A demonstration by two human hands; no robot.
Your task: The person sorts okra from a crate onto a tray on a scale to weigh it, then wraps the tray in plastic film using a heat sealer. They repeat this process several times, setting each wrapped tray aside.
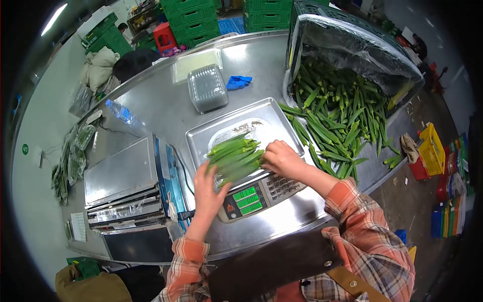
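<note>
A bunch of green okra pods [234, 153] lies over a metal tray [282, 133] on a digital scale [246, 204], its lower part blurred. My left hand [205, 190] is curved around the left end of the bunch, thumb below and fingers above. At the opposite end, my right hand [280, 158] has its fingers curled against the pods' stem ends. Green digits glow on the scale's display, beside its keypad. To the right, a large heap of okra [342, 121] spills from a tipped, plastic-lined crate [352, 32] onto the steel table.
Behind the tray stand clear plastic containers [207, 88] and a blue crumpled item [238, 82]. A water bottle [121, 111] lies at the left. Another flat-topped scale [123, 171] sits beside my left arm, with a cable near it. Green crates [191, 20] are stacked beyond the table.
</note>
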